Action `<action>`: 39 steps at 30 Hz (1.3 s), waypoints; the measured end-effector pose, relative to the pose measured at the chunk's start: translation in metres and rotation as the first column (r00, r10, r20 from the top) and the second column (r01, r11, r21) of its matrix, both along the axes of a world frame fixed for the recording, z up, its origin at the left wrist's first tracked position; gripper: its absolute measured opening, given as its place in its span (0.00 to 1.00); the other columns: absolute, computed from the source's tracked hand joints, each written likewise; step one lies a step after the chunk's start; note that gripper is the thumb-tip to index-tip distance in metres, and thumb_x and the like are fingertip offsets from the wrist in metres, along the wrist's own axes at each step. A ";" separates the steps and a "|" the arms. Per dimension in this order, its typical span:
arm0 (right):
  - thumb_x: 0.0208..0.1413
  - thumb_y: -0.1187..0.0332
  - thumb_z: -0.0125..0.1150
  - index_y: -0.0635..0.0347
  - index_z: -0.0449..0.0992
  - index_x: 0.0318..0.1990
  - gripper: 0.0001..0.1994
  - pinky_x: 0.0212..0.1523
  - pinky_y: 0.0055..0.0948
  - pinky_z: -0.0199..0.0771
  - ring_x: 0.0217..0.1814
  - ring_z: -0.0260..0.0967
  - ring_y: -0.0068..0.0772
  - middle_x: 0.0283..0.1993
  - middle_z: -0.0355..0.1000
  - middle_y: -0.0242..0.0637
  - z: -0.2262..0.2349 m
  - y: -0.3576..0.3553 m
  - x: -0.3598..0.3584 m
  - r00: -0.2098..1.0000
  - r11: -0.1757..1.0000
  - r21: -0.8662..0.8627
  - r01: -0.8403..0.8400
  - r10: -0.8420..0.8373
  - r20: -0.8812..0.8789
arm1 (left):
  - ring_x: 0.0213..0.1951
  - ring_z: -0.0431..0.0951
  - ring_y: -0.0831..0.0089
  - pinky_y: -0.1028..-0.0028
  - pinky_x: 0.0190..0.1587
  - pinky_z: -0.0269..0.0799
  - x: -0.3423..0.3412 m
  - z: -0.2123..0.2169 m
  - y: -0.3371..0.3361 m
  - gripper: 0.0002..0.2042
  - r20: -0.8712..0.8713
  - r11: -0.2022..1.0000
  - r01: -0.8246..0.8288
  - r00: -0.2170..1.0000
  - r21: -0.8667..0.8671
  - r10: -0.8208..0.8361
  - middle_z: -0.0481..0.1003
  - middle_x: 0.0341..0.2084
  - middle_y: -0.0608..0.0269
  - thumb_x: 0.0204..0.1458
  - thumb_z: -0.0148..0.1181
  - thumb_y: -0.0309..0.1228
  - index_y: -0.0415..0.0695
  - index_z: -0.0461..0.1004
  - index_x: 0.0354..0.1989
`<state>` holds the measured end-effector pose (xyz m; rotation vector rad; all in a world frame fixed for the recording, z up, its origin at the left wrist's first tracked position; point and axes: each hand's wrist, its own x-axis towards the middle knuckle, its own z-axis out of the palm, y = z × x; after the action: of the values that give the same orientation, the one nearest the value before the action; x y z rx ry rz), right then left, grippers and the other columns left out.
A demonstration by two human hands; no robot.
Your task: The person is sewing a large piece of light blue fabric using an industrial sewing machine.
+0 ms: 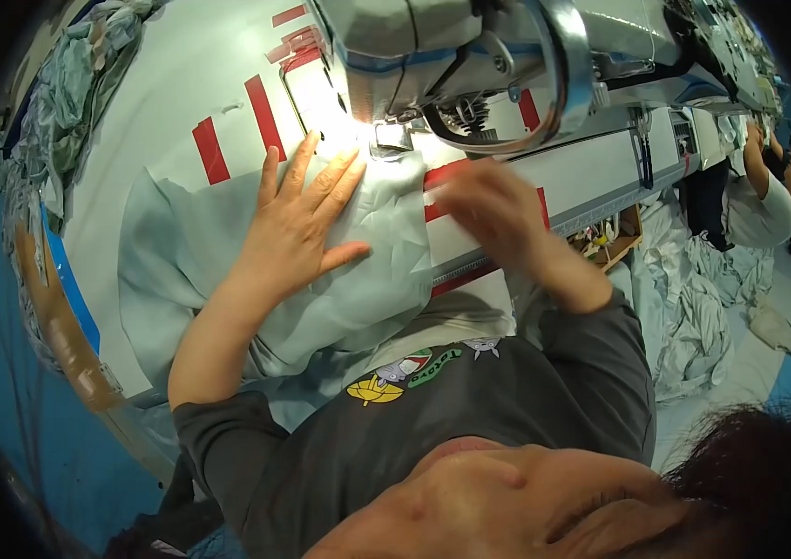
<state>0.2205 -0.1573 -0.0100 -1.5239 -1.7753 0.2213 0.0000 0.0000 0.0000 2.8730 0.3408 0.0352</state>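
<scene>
A pale grey-green cloth point(372, 279) lies on the white sewing table, its lower part hanging over the front edge toward my lap. My left hand point(302, 219) rests flat on it, fingers spread, the fingertips close to the lit needle area of a sewing machine point(414, 65). The cloth's far edge reaches the presser foot point(391, 140). Just right of the cloth, my right hand point(488, 205) is raised over the table near the machine. Motion blurs its fingers, which look bent; whether they hold anything does not show.
Red tape strips point(210, 149) mark the table. Bundled cloth point(69, 112) lines its left edge. A wooden tray point(623, 244) with small items sits below the right side, beside a heap of pale cloth point(684, 298). Another person point(754, 210) works at far right.
</scene>
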 end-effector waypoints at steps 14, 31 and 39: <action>0.51 0.49 0.60 0.66 0.69 0.51 0.29 0.49 0.39 0.68 0.47 0.70 0.48 0.47 0.70 0.51 -0.085 -0.090 -0.093 0.702 0.502 -0.677 -0.538 -0.179 -0.690 | 0.69 0.43 0.58 0.53 0.68 0.26 -0.002 0.018 -0.009 0.41 -0.111 0.998 0.047 0.993 -0.030 -0.050 0.56 0.64 0.65 0.42 0.59 0.55 0.50 0.57 0.64; 0.47 0.76 0.62 0.57 0.74 0.46 0.16 0.37 0.27 0.73 0.41 0.72 0.34 0.46 0.71 0.32 -0.011 0.018 -0.044 0.977 0.990 -0.020 0.139 -0.134 0.167 | 0.69 0.41 0.60 0.50 0.68 0.24 -0.007 0.010 -0.005 0.44 -0.031 0.998 0.058 0.998 -0.031 -0.059 0.54 0.64 0.70 0.39 0.58 0.61 0.51 0.56 0.65; 0.46 0.76 0.63 0.62 0.75 0.40 0.11 0.36 0.30 0.73 0.38 0.72 0.39 0.35 0.74 0.40 -0.009 -0.046 -0.048 0.985 0.998 -0.024 -0.057 0.052 -0.164 | 0.68 0.43 0.60 0.49 0.68 0.25 -0.002 0.004 -0.005 0.42 0.014 0.998 -0.033 0.999 0.059 0.032 0.58 0.61 0.68 0.39 0.56 0.62 0.54 0.59 0.63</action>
<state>0.1722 -0.2034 -0.0186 -1.4354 -1.6908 0.3895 -0.0016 -0.0055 0.0045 2.9244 0.3900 0.0704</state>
